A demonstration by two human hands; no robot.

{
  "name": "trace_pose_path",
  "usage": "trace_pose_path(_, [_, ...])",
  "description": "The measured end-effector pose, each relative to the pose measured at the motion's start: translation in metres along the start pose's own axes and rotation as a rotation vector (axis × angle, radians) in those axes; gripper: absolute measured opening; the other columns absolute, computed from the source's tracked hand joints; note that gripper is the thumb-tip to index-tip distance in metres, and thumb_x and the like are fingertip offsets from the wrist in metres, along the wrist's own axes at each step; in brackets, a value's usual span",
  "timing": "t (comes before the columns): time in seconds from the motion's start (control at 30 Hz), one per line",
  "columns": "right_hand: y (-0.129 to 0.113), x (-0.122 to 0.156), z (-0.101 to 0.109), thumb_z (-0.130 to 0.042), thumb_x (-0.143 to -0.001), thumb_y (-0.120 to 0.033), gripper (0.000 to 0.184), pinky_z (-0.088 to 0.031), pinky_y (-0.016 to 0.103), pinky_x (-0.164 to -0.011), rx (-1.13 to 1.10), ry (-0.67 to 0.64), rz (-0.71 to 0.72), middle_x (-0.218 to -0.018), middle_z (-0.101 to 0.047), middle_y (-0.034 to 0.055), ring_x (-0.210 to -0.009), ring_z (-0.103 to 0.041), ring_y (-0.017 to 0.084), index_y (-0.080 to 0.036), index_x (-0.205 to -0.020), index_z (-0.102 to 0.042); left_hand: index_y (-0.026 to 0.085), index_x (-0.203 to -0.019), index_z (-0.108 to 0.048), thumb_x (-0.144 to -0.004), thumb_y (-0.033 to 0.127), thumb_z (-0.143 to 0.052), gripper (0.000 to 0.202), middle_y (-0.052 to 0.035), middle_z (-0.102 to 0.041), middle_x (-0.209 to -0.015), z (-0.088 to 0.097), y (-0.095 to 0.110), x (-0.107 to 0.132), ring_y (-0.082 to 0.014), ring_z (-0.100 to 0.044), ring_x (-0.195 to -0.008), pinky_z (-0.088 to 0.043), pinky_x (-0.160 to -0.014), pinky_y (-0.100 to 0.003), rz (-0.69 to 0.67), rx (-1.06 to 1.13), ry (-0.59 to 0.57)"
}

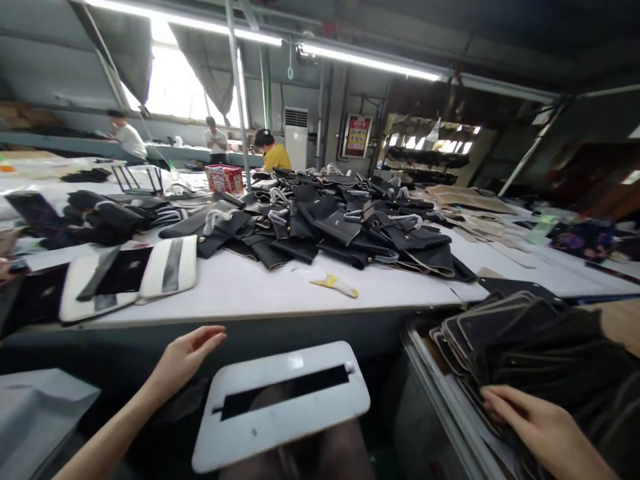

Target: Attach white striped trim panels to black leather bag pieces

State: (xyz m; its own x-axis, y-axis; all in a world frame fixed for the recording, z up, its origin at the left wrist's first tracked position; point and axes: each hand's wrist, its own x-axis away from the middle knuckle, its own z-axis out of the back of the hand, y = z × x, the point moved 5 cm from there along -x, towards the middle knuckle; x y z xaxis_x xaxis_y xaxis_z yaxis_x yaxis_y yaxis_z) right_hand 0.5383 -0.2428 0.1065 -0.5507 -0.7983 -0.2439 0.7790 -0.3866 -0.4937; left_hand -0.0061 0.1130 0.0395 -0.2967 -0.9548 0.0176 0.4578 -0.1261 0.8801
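Observation:
My left hand [193, 350] is in the air in front of the table edge, fingers loosely stretched out with nothing in them. Below and to its right, a white board [270, 437] with rounded corners and a long dark slot lies across my lap. At the right, my right hand [533, 420] pinches the edge of a dark fabric-like panel in a stack of dark panels [540, 347] with pale edges. The fingertips are partly hidden against the stack, which sits in a grey-edged bin [440, 393].
A white table [250, 293] bears a heap of black bag pieces [320, 220] with grey cords, a yellow-and-white piece [336, 285] and white padded panels [170, 267]. A red patterned box [224, 179] stands farther back. Several people are at the far side. A pale sheet [43, 413] lies lower left.

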Motion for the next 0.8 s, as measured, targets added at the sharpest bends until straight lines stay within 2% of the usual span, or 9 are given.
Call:
trace_pose_path(0.07, [-0.048,-0.068,-0.052,-0.050,-0.085,-0.055,0.037,-0.057,0.035,-0.082,0.059,-0.206,0.117,-0.099,-0.075,0.0044,-0.092,-0.071,0.026,-0.030,-0.095,-0.075,0.022,-0.110,-0.067,-0.079,0.064,-0.058,0.053,-0.0076,-0.072,-0.110,0.000,0.000,-0.019,-0.0290,-0.067,-0.103,-0.051,-0.096,-0.041,-0.102,-0.174,0.047])
trace_pose_path(0.13, [-0.100,-0.139,-0.099,-0.045,-0.090,-0.044,0.040,-0.053,0.029,-0.088,0.161,-0.241,0.207,-0.106,-0.074,0.0069,-0.097,-0.069,0.022,-0.020,-0.109,-0.070,0.022,-0.114,-0.066,-0.084,0.059,-0.054,0.049,-0.0079,-0.069,-0.118,-0.004,0.002,-0.045,-0.0288,-0.063,-0.109,-0.048,-0.099,-0.042,-0.210,-0.320,0.097])
trace_pose_path(0.23, [-0.170,-0.245,-0.163,-0.049,-0.090,-0.035,0.042,-0.047,0.033,-0.097,0.263,-0.192,0.263,-0.123,-0.066,0.0112,-0.112,-0.061,0.024,-0.014,-0.125,-0.059,0.020,-0.120,-0.062,-0.090,0.052,-0.051,0.045,-0.0083,-0.065,-0.125,-0.015,0.003,-0.090,-0.0273,-0.056,-0.121,-0.043,-0.105,-0.044,-0.357,-0.483,0.146])
trace_pose_path(0.33, [-0.225,-0.334,-0.215,-0.053,-0.090,-0.034,0.048,-0.043,0.041,-0.097,0.378,-0.100,0.276,-0.133,-0.057,0.0158,-0.121,-0.052,0.031,-0.012,-0.132,-0.051,0.018,-0.121,-0.061,-0.093,0.047,-0.048,0.043,-0.0086,-0.063,-0.126,-0.029,-0.006,-0.129,-0.0258,-0.055,-0.121,-0.044,-0.105,-0.044,-0.402,-0.592,0.159])
trace_pose_path(0.5, [-0.281,-0.432,-0.284,-0.055,-0.087,-0.026,0.059,-0.036,0.046,-0.096,0.505,0.037,0.264,-0.137,-0.048,0.0216,-0.120,-0.046,0.035,-0.011,-0.141,-0.037,0.024,-0.129,-0.056,-0.093,0.048,-0.049,0.044,-0.0060,-0.059,-0.133,-0.045,-0.022,-0.149,-0.0280,-0.053,-0.124,-0.046,-0.100,-0.046,-0.422,-0.807,0.260])
trace_pose_path(0.57, [-0.290,-0.455,-0.305,-0.052,-0.089,-0.022,0.057,-0.035,0.048,-0.096,0.532,0.073,0.256,-0.136,-0.049,0.0217,-0.119,-0.047,0.035,-0.011,-0.143,-0.035,0.026,-0.131,-0.054,-0.091,0.049,-0.052,0.046,-0.0039,-0.059,-0.134,-0.047,-0.025,-0.148,-0.0278,-0.053,-0.124,-0.046,-0.099,-0.044,-0.447,-0.857,0.288])
trace_pose_path(0.67, [-0.290,-0.478,-0.318,-0.043,-0.094,-0.018,0.038,-0.039,0.048,-0.092,0.548,0.102,0.226,-0.125,-0.057,0.0186,-0.113,-0.053,0.032,-0.012,-0.131,-0.049,0.029,-0.133,-0.052,-0.089,0.050,-0.055,0.048,-0.0013,-0.060,-0.134,-0.047,-0.026,-0.149,-0.0268,-0.054,-0.123,-0.047,-0.097,-0.041,-0.484,-0.900,0.314])
trace_pose_path(0.73, [-0.287,-0.488,-0.310,-0.038,-0.094,-0.014,0.031,-0.043,0.044,-0.086,0.543,0.128,0.206,-0.116,-0.062,0.0194,-0.106,-0.059,0.030,-0.010,-0.119,-0.057,0.029,-0.133,-0.051,-0.089,0.050,-0.056,0.049,-0.0005,-0.060,-0.134,-0.046,-0.026,-0.150,-0.0258,-0.054,-0.123,-0.047,-0.096,-0.039,-0.500,-0.914,0.318])
trace_pose_path(0.8, [-0.285,-0.496,-0.287,-0.037,-0.093,-0.012,0.030,-0.045,0.040,-0.080,0.533,0.169,0.178,-0.105,-0.066,0.0213,-0.097,-0.064,0.029,-0.008,-0.111,-0.061,0.030,-0.134,-0.051,-0.089,0.050,-0.056,0.049,-0.0004,-0.060,-0.135,-0.045,-0.025,-0.151,-0.0252,-0.054,-0.123,-0.048,-0.096,-0.039,-0.498,-0.913,0.318])
